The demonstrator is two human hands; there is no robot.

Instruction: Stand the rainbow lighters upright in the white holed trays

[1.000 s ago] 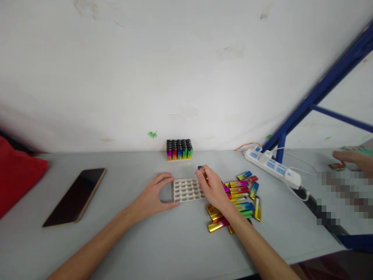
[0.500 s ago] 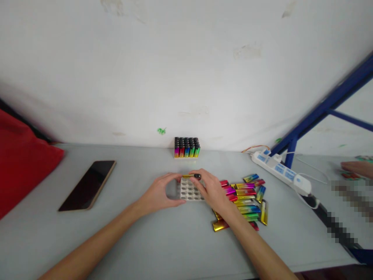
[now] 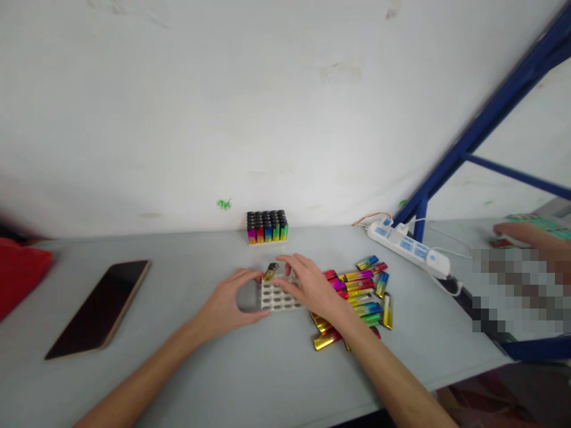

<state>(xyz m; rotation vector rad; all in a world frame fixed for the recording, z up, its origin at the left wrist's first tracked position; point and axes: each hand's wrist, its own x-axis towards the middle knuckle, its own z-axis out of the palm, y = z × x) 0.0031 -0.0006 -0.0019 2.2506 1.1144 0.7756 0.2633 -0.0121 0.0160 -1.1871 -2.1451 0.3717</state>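
A white tray with rows of holes (image 3: 279, 302) lies on the table. My left hand (image 3: 226, 302) spans its left side, thumb at the near corner and fingers at the far one. A gold lighter with a black top (image 3: 270, 273) leans in the tray's far left corner, its lower end in or over a hole. My right hand (image 3: 312, 288) reaches over the tray's right part, thumb and fingers apart, fingertips just right of the lighter. Beside and partly beneath my right forearm lies a heap of colourful metallic lighters (image 3: 361, 291).
A full block of upright lighters (image 3: 267, 227) stands against the wall. A phone (image 3: 100, 309) and a red cloth-like item (image 3: 20, 273) are at left. A white power strip (image 3: 408, 246) with cables lies at right, near a blue metal frame (image 3: 450, 160). Another person's hand (image 3: 521, 233) shows far right.
The gold lighter has gone from lying level between my right fingers to leaning upright at the tray's far left corner. My right fingers have spread. The whole view has shifted.
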